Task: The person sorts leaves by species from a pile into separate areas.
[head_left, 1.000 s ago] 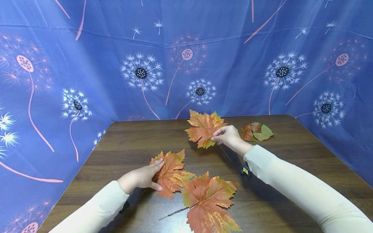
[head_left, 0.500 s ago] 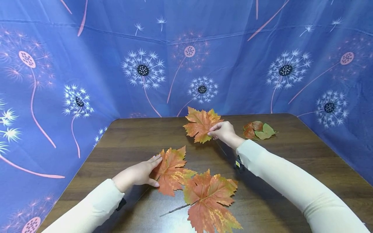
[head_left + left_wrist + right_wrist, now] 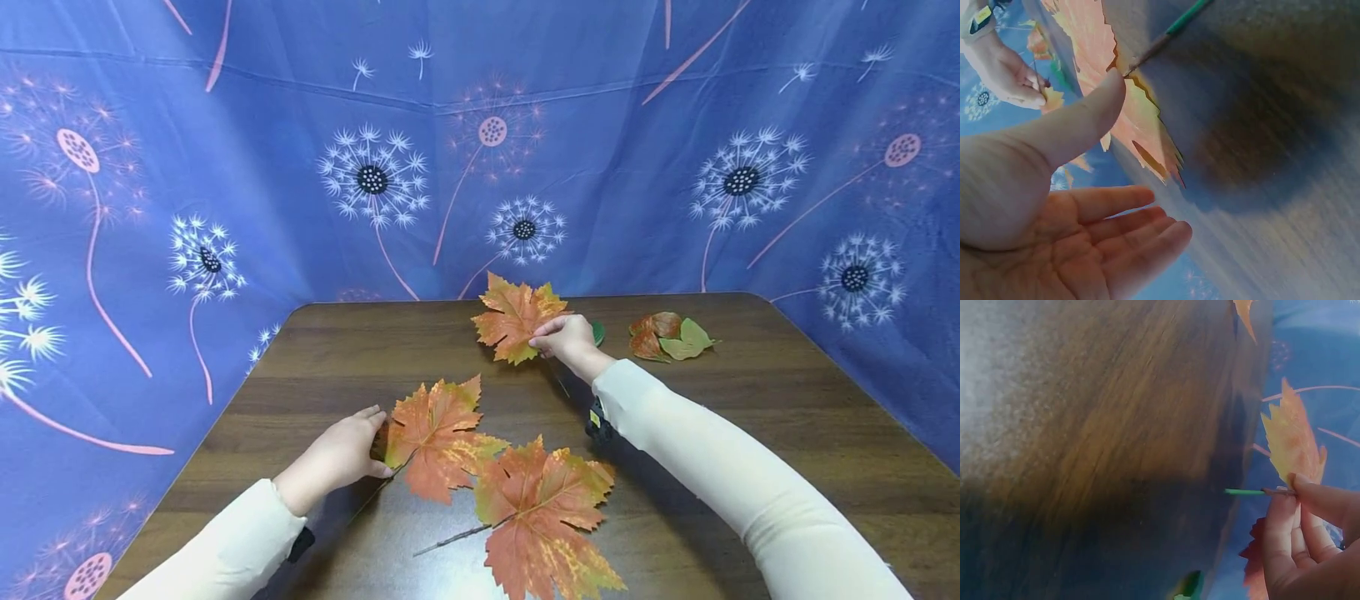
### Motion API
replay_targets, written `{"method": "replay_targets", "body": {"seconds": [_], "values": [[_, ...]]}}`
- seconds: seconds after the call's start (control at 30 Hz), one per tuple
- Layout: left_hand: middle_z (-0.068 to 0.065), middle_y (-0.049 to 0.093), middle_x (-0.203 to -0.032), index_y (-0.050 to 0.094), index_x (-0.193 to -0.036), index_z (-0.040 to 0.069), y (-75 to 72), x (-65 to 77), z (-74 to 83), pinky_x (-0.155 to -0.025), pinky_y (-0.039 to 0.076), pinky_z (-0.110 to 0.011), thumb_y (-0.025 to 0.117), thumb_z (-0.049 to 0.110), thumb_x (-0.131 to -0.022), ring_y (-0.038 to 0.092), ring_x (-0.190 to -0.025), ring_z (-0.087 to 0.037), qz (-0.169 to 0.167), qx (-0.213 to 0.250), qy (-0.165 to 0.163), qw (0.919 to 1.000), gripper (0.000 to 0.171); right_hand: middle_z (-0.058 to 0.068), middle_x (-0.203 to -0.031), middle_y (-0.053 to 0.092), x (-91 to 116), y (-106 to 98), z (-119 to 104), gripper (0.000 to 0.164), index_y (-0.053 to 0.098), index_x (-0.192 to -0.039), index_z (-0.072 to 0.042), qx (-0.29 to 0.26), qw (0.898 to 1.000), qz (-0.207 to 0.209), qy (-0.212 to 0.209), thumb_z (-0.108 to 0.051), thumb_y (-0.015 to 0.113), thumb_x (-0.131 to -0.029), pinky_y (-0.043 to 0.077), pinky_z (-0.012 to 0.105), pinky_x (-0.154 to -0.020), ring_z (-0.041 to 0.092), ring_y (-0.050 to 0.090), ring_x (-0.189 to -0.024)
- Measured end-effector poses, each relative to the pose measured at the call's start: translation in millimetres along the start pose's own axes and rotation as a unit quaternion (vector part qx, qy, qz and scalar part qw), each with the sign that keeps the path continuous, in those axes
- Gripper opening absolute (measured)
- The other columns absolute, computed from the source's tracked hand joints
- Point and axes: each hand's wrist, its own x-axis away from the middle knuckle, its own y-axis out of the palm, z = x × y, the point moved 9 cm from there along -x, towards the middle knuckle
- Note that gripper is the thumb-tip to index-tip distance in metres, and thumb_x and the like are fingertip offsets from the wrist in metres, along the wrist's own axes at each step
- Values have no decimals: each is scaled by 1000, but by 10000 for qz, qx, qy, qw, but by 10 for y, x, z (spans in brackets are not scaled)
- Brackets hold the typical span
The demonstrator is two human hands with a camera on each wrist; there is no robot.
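My right hand (image 3: pixel 567 340) pinches the stem of an orange maple leaf (image 3: pixel 514 317) between thumb and fingers, near the table's far edge. The right wrist view shows the green-tipped stem (image 3: pixel 1244 492) poking out past the fingertips. My left hand (image 3: pixel 339 457) lies beside a second maple leaf (image 3: pixel 435 437), fingers straight and thumb at its stem. In the left wrist view the palm holds nothing and the thumb tip overlaps that leaf (image 3: pixel 1138 115) at the stem base. A third maple leaf (image 3: pixel 543 521) lies closer to me, its brown stem pointing left.
A small cluster of red-brown leaves (image 3: pixel 651 335) and a green leaf (image 3: pixel 686 340) lies at the back right of the wooden table (image 3: pixel 337 350). Part of a dark green leaf (image 3: pixel 597 333) shows behind my right hand. A blue dandelion-print cloth (image 3: pixel 600 167) hangs around the table.
My left hand has slid left, off the second leaf's surface to its side. My right hand has shifted a little left with its maple leaf, and the dark green leaf behind it has come into view.
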Motion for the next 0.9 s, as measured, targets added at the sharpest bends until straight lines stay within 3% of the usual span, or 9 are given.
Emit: {"method": "replay_targets", "body": {"seconds": [0.1, 0.2, 0.37, 0.5, 0.7, 0.9], "values": [[-18, 64, -111, 66, -105, -5, -35, 37, -12, -89, 51, -44, 90, 20, -64, 64, -99, -30, 246, 54, -138, 9996, 53, 6, -77, 74, -32, 34, 13, 17, 73, -93, 0, -140, 9999, 55, 28, -11, 78, -81, 57, 30, -69, 17, 71, -65], [-4, 60, -84, 66, -81, 5, -43, 65, -10, -71, 49, -35, 90, 17, -62, 55, -74, -16, 353, 109, -251, 9990, 32, 6, -77, 74, -57, 86, 18, 17, 73, -93, 0, -260, 9996, 67, 30, -10, 79, -81, 57, 30, -69, 16, 70, -63], [5, 46, -57, 52, -53, 12, -32, 105, -11, -54, 37, -30, 90, 20, -61, 40, -57, -12, 248, -88, -580, 9980, 39, 5, -74, 73, -102, 167, 59, 17, 74, -91, 0, -267, 9995, 133, 67, -10, 80, -79, 55, 24, -62, 9, 66, -54], [7, 49, -54, 53, -51, 14, -18, 117, -15, -50, 38, -31, 91, 22, -59, 43, -55, -12, 134, -203, -760, 9968, 40, 4, -71, 73, -163, 226, 104, 15, 75, -90, 0, -180, 9996, 165, 129, -9, 80, -79, 53, 21, -56, 7, 64, -52], [6, 54, -57, 56, -54, 14, 25, 130, -15, -51, 42, -33, 92, 19, -57, 48, -56, -12, 140, -188, -780, 9967, 37, 7, -72, 73, -252, 324, 118, 14, 76, -88, -1, 101, 9997, 196, 55, -11, 81, -78, 53, 22, -56, 9, 66, -54], [6, 55, -56, 57, -54, 14, 56, 126, -33, -50, 44, -34, 91, 14, -57, 49, -55, -12, 174, -204, -751, 9968, 34, 1, -66, 69, -315, 453, 95, 14, 76, -86, -2, 151, 9998, 100, 91, -11, 82, -76, 52, 21, -55, 7, 62, -51]]}}
